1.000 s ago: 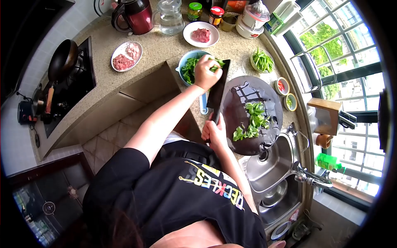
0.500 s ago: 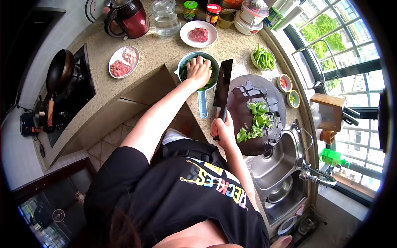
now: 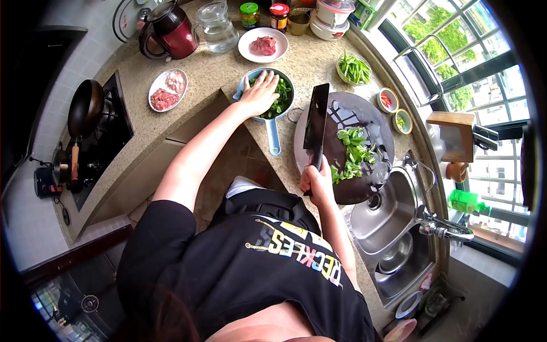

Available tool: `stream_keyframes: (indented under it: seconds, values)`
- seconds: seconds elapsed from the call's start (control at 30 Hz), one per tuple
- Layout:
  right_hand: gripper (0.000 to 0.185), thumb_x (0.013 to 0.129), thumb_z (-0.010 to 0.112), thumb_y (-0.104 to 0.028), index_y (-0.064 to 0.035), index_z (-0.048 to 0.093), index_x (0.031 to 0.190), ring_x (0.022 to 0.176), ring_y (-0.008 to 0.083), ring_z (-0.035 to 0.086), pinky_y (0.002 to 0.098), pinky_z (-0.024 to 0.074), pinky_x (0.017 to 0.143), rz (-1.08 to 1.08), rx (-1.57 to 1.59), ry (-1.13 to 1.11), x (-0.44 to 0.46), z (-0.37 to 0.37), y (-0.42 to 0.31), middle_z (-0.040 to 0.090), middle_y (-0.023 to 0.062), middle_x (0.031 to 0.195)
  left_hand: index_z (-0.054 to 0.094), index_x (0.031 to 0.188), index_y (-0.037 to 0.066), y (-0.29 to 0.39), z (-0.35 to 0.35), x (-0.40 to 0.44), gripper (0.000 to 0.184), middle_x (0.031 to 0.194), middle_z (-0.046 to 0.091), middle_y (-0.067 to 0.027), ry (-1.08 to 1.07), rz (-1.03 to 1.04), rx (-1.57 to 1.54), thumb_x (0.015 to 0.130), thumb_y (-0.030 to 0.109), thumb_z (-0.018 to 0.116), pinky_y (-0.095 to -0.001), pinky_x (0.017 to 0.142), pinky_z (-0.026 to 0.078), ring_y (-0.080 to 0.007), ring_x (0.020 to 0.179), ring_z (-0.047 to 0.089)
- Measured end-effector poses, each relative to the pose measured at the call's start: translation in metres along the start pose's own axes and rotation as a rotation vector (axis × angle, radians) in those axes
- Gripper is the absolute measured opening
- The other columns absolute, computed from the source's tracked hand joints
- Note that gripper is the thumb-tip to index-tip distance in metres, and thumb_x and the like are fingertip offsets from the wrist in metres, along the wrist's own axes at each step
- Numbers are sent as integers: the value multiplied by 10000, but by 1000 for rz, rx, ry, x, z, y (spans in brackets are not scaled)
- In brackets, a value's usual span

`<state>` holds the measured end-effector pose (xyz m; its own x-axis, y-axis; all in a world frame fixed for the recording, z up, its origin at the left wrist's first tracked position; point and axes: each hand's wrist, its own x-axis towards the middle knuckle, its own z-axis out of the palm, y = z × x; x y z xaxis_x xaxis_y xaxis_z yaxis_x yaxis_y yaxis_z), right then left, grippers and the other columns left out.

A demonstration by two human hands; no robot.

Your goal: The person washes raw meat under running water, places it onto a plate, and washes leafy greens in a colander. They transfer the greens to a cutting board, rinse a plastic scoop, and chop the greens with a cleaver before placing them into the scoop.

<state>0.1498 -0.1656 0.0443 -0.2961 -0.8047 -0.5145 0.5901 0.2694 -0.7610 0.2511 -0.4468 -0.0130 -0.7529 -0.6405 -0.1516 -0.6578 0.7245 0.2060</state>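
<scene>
My left hand (image 3: 259, 97) lies over a blue handled basin (image 3: 274, 139), its fingers stretched out across the left part. Chopped green leaves (image 3: 280, 102) fill the basin, partly hidden by the hand. In my right hand (image 3: 318, 181) is the handle of a cleaver (image 3: 317, 117), its dark blade pointing away from me, over the left edge of a round dark cutting board (image 3: 342, 105). Leafy greens (image 3: 354, 151) lie in a loose strip on the wet board, to the right of the cleaver.
Plates of raw meat (image 3: 264, 46) and minced meat (image 3: 165, 98) stand on the counter, near a glass jug (image 3: 219, 34). Green pepper strips (image 3: 354, 69) and small bowls (image 3: 402, 121) sit right. A sink (image 3: 383, 219) and a knife block (image 3: 451, 134) border the board.
My left hand has shifted from the middle of the basin toward its left side, fingers straighter, uncovering more greens. The cleaver remains in my right hand; the whole view has shifted slightly.
</scene>
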Motion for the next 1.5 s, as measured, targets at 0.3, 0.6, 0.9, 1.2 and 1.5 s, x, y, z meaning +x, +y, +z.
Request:
stream_keyframes:
  seconds: [0.3, 0.6, 0.9, 1.2, 1.5]
  values:
    - [199, 791, 446, 15, -109, 379, 932, 379, 108, 320, 263, 276, 363, -16, 58, 15, -24, -26, -2, 358, 1, 541, 229, 1477, 205, 9, -13, -1, 591, 1546, 181, -53, -122, 70, -166, 951, 392, 424, -680, 1063, 54, -271, 1433, 130]
    - [198, 813, 448, 16, -110, 378, 949, 372, 103, 328, 259, 292, 360, -109, 116, 138, -64, -78, 3, 370, 7, 544, 570, 1228, 9, -34, 0, 14, 358, 1181, 628, -134, 405, 67, -809, 872, -10, 534, -293, 912, 482, -186, 1063, 618]
    - [180, 826, 445, 6, -111, 388, 950, 376, 94, 338, 252, 298, 354, -201, 124, 367, -102, -131, 10, 378, -3, 550, 702, 883, 104, 3, -22, -12, 141, 926, 676, -46, 710, 61, -93, 796, 210, 667, -362, 798, 487, -250, 916, 592]
    - [116, 784, 463, -3, -79, 426, 863, 362, 93, 383, 239, 332, 338, -214, -121, 576, -103, -170, 23, 417, -11, 549, 664, 999, 10, 145, 17, 9, 261, 978, 670, -161, 412, 524, -562, 815, 192, 630, -382, 862, 491, -322, 939, 631]
    - [320, 763, 569, -126, -27, 513, 1062, 681, 259, 560, 353, 459, 670, -258, -914, 698, -85, -186, 3, 558, 173, 755, 330, 1395, -26, 256, 82, 33, 747, 1450, 296, -267, 89, 561, -259, 907, 520, 478, -430, 1144, 168, -368, 1387, 226]
